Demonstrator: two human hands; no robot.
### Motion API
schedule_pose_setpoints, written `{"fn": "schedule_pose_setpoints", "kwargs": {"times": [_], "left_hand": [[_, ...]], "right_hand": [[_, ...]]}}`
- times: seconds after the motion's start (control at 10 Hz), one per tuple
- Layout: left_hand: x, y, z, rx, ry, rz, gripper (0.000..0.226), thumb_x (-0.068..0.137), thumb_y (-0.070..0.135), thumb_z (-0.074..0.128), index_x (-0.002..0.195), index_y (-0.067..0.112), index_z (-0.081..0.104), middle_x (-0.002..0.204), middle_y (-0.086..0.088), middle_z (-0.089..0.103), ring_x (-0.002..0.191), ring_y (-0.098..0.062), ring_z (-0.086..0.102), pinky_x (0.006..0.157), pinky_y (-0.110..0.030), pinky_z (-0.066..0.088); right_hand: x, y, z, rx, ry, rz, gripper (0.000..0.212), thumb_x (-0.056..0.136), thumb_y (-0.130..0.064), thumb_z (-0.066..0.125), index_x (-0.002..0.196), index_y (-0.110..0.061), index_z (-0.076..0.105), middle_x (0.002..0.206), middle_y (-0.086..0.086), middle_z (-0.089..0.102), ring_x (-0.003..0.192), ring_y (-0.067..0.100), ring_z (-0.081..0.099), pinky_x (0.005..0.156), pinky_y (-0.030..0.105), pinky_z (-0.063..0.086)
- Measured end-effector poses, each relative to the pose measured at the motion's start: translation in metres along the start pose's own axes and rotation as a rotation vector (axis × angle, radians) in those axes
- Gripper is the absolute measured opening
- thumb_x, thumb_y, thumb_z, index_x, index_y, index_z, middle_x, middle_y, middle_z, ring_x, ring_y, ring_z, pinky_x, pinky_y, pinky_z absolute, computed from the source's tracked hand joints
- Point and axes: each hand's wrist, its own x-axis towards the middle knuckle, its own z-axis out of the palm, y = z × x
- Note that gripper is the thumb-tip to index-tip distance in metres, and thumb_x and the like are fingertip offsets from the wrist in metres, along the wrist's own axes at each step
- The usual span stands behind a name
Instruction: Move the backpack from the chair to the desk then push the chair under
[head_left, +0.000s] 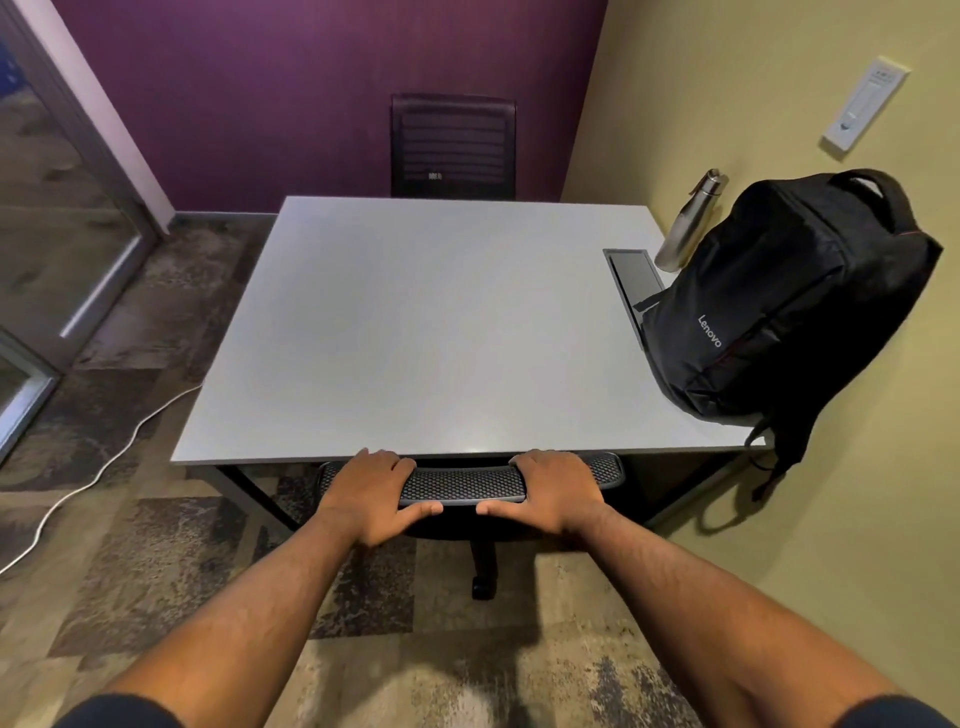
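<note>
A black backpack (789, 296) stands upright on the right side of the grey desk (415, 322), leaning against the yellow wall, with a strap hanging over the desk's edge. The black mesh chair (462, 483) sits tucked at the desk's near edge; only the top of its backrest and one castor leg show. My left hand (371, 491) grips the backrest's top on the left, thumb under the rim. My right hand (556, 491) grips it on the right in the same way.
A steel water bottle (688, 223) stands behind the backpack by a power hatch (631, 275) set in the desk. A second black chair (453, 148) faces from the far side. A white cable (104, 462) runs across the carpet on the left, near a glass wall.
</note>
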Motion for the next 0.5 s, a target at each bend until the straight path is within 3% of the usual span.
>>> {"fn": "schedule_pose_setpoints", "kwargs": {"times": [0.1,0.3,0.4,0.5], "left_hand": [[-0.007,0.010,-0.008,-0.011,-0.093,-0.064,0.124,0.070,0.097,-0.006,0.156,0.017,0.036,0.154,-0.010,0.047,0.144,-0.030,0.038,0.126,-0.048,0.023],[-0.020,0.029,-0.023,-0.218,-0.217,-0.212,0.084,0.104,0.068,0.024,0.164,0.012,0.010,0.174,-0.014,0.003,0.160,-0.032,-0.003,0.131,-0.048,0.000],[-0.025,0.034,-0.045,-0.265,-0.173,-0.281,0.075,0.108,0.058,0.023,0.164,0.009,0.009,0.173,-0.014,-0.004,0.160,-0.031,-0.006,0.131,-0.047,0.001],[-0.026,0.039,-0.077,-0.217,-0.084,-0.274,0.068,0.111,0.049,0.023,0.164,0.008,0.009,0.173,-0.014,-0.004,0.160,-0.029,-0.005,0.130,-0.045,0.002]], "right_hand": [[-0.003,-0.007,-0.010,0.012,-0.109,0.035,0.112,0.066,-0.111,0.024,0.116,-0.019,0.067,0.115,0.004,0.071,0.104,0.027,0.066,0.094,0.044,0.053],[-0.010,-0.010,-0.030,0.063,-0.200,0.081,0.090,0.092,-0.087,0.036,0.136,-0.011,0.058,0.139,0.015,0.063,0.127,0.034,0.058,0.108,0.050,0.045],[-0.011,-0.006,-0.046,0.054,-0.135,0.088,0.083,0.102,-0.073,0.034,0.151,-0.006,0.045,0.154,0.017,0.049,0.143,0.033,0.044,0.119,0.051,0.035],[-0.010,-0.002,-0.068,0.015,-0.100,0.097,0.087,0.106,-0.068,0.030,0.163,-0.002,0.024,0.172,0.018,0.024,0.159,0.032,0.019,0.129,0.052,0.019]]}}
